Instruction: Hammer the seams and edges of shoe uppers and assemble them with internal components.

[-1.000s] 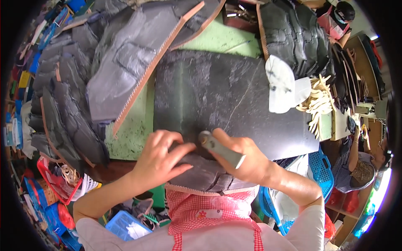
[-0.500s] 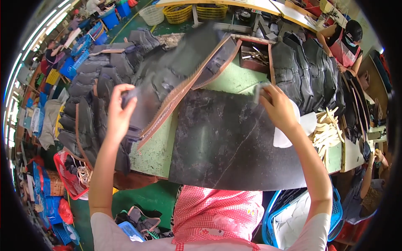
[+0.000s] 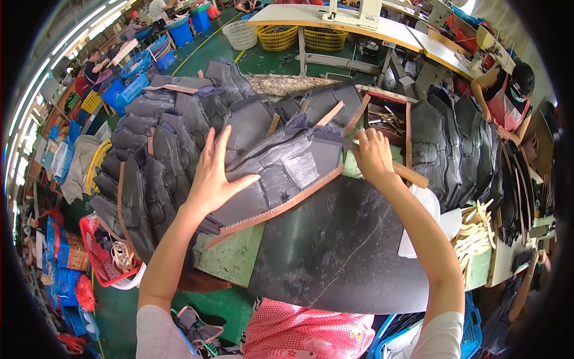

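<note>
My left hand (image 3: pixel 216 173) is open, thumb and fingers spread, over a dark grey padded panel (image 3: pixel 287 182) with a tan zigzag-cut edge. The panel lies on a spread of similar pieces. My right hand (image 3: pixel 373 157) is closed around a tool with a wooden handle (image 3: pixel 410 175), at the panel's right end. The handle sticks out toward the lower right; a dark end shows left of the fingers, its shape unclear. Below both hands lies a black board (image 3: pixel 341 245) on the pale green tabletop (image 3: pixel 230 254).
An open box of tools (image 3: pixel 387 119) stands beyond my right hand. More dark panels (image 3: pixel 451 149) are stacked to the right, near cream strips (image 3: pixel 476 230) and white pieces (image 3: pixel 421 215). A red basket (image 3: pixel 98 251) stands at left. Another person (image 3: pixel 508 96) sits at far right.
The blurred panel in the air now lies flat on the pile. My left hand has moved right onto it. My right hand has lost the small grey thing and now grips the wooden-handled tool.
</note>
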A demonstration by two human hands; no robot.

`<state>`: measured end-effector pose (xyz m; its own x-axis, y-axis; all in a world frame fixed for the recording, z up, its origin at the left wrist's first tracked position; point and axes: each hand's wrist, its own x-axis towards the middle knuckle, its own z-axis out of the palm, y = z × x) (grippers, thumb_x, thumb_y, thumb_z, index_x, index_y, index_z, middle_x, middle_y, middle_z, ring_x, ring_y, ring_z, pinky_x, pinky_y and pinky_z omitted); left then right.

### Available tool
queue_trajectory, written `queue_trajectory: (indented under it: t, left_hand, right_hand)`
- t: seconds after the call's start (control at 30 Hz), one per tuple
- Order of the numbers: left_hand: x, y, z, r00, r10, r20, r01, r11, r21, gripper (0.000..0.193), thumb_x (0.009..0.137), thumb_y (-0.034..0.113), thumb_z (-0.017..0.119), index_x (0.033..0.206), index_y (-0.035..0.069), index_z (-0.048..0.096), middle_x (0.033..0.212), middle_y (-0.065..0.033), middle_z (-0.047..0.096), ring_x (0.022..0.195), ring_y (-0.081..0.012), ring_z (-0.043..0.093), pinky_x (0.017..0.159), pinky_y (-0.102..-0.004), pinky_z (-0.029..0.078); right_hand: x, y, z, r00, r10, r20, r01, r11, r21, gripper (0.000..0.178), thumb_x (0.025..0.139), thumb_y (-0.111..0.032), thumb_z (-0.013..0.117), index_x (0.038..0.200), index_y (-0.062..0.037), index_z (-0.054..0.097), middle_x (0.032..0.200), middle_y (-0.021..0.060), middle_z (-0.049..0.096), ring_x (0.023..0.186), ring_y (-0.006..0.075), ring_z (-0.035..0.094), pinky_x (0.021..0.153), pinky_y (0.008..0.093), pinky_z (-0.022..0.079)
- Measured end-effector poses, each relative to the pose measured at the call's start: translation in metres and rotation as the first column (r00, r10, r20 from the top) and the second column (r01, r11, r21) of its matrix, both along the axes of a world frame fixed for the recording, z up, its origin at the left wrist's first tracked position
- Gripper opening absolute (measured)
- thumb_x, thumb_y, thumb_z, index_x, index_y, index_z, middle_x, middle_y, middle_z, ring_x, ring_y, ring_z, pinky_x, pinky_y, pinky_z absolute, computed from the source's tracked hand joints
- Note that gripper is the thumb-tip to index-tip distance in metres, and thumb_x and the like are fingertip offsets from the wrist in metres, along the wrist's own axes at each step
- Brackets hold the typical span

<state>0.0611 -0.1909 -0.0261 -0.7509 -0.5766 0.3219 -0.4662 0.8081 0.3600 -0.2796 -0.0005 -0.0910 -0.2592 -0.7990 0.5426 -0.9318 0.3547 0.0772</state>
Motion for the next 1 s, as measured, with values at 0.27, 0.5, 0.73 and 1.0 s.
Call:
queue_trajectory:
  t: [0.27, 0.5, 0.73, 1.0]
  left_hand:
    - [0.019, -0.064, -0.012, 0.96, 0.036, -0.279, 0.176, 0.696, 0.697, 0.079, 0.097, 0.049, 0.062, 0.159, 0.012, 0.03, 0.16, -0.0183, 0.034, 0.149, -0.0318, 0.03, 0.121, -0.0407, 0.023]
    - [0.023, -0.066, -0.011, 0.939, -0.046, -0.341, 0.286, 0.655, 0.699, 0.076, 0.097, 0.045, 0.06, 0.158, 0.009, 0.033, 0.16, -0.0121, 0.034, 0.149, -0.0278, 0.029, 0.122, -0.0388, 0.021]
    - [0.006, -0.024, 0.022, 0.78, -0.294, -0.553, 0.512, 0.808, 0.291, 0.094, 0.076, 0.03, 0.075, 0.154, -0.003, 0.034, 0.161, -0.0141, 0.036, 0.152, -0.0261, 0.028, 0.125, -0.039, 0.017]
    - [-0.131, -0.044, 0.103, 0.732, -0.658, -0.178, 0.629, 0.752, -0.194, 0.082, 0.079, 0.034, 0.082, 0.15, 0.01, 0.048, 0.155, -0.0098, 0.046, 0.148, -0.0292, 0.035, 0.122, -0.0404, 0.026]
  right_hand:
    - [0.025, -0.062, 0.039, -0.504, 0.527, 0.684, 0.526, 0.816, -0.24, 0.049, 0.095, -0.027, 0.07, 0.131, 0.0024, 0.053, 0.112, 0.0185, 0.059, 0.098, 0.0302, 0.067, 0.08, 0.0399, 0.061]
    - [0.056, -0.087, 0.039, -0.547, 0.079, 0.833, -0.191, 0.957, -0.217, 0.024, 0.098, -0.03, 0.056, 0.109, -0.0087, 0.063, 0.103, 0.0032, 0.067, 0.074, 0.0128, 0.063, 0.061, 0.0299, 0.057]
    - [0.132, -0.017, 0.039, -0.451, 0.59, 0.67, 0.089, 0.776, -0.624, 0.046, 0.103, -0.034, 0.057, 0.136, -0.0029, 0.053, 0.126, 0.0069, 0.061, 0.114, 0.02, 0.059, 0.098, 0.0403, 0.051]
    - [0.101, 0.023, 0.071, -0.437, 0.45, 0.779, 0.139, 0.889, -0.436, 0.037, 0.099, -0.022, 0.059, 0.129, -0.0005, 0.056, 0.118, 0.0099, 0.063, 0.104, 0.0222, 0.063, 0.092, 0.0372, 0.053]
